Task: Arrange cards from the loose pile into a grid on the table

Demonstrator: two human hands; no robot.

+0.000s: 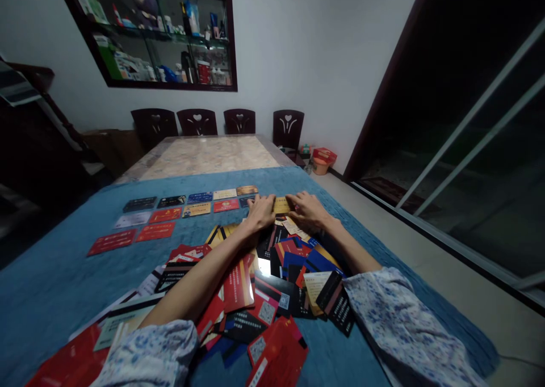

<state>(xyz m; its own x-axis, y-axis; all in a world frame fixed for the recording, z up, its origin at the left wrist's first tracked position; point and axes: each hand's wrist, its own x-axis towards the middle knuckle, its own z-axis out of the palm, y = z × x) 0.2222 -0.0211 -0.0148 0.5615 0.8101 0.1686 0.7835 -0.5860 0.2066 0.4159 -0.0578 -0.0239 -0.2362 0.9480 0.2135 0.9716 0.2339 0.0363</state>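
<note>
A gold plastic card [281, 205] lies between my two hands beyond the pile. My left hand [260, 213] has its bent fingers on the card's left edge, and my right hand [308, 210] grips the right edge. Just left of my left hand is a dark blue card [246, 202], partly covered by it. Rows of cards lie face up to the left, among them a red card [226, 205], a yellow card [196, 210] and a black card [172, 201]. Under my forearms spreads a loose heap of overlapping cards, including a red card [238, 283] with a striped edge.
A blue cloth [63, 268] covers the near part of the table; its far part is bare marble-patterned top [213, 153]. Several dark chairs [239, 121] stand behind. An orange bucket [321, 165] is on the floor to the right, near a sliding glass door [468, 165].
</note>
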